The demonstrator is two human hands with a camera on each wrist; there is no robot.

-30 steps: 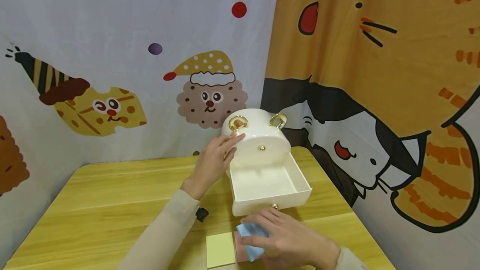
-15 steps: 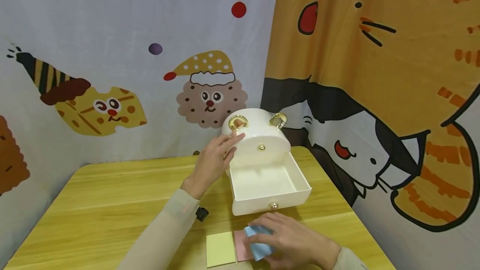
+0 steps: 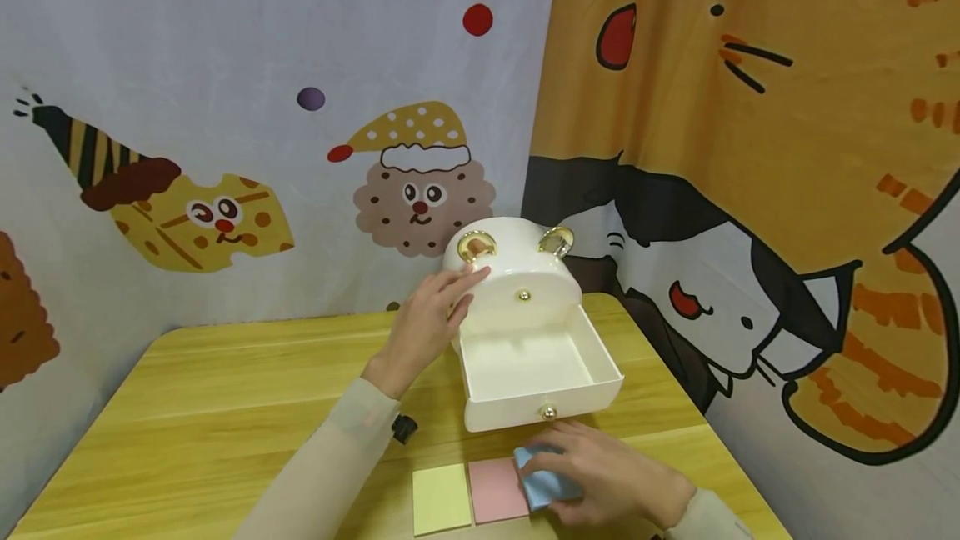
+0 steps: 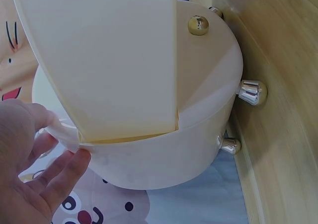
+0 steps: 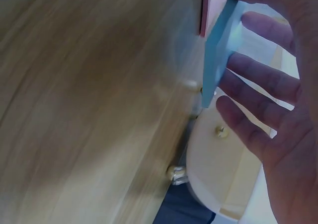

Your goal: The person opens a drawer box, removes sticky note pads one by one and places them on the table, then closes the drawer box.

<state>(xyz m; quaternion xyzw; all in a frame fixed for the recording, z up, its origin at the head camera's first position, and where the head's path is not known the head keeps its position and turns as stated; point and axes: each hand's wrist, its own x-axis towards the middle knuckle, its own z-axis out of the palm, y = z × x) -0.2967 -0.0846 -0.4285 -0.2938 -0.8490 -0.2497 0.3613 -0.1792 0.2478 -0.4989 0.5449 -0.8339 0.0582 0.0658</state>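
Observation:
The white rounded box (image 3: 510,261) has gold ears and a lower drawer (image 3: 543,405) pulled out, with nothing inside. My left hand (image 3: 423,323) rests on the box's left side; in the left wrist view its fingertips (image 4: 79,157) touch the wall beside the drawer. Just in front of the drawer, my right hand (image 3: 611,473) grips a blue sticky-note pad (image 3: 546,486) by its edges. The right wrist view shows the blue pad (image 5: 218,55) slightly tilted between thumb and fingers. To its left lie a pink pad (image 3: 498,490) and a yellow pad (image 3: 441,498).
The wooden table (image 3: 247,390) has its back edge against a printed curtain (image 3: 225,23). Another curtain (image 3: 735,107) hangs along the right side. A dark band is on my left wrist.
My right hand has moved right with the blue pad, from over the pink pad to its right side, uncovering the pink pad. My left hand has stayed in place.

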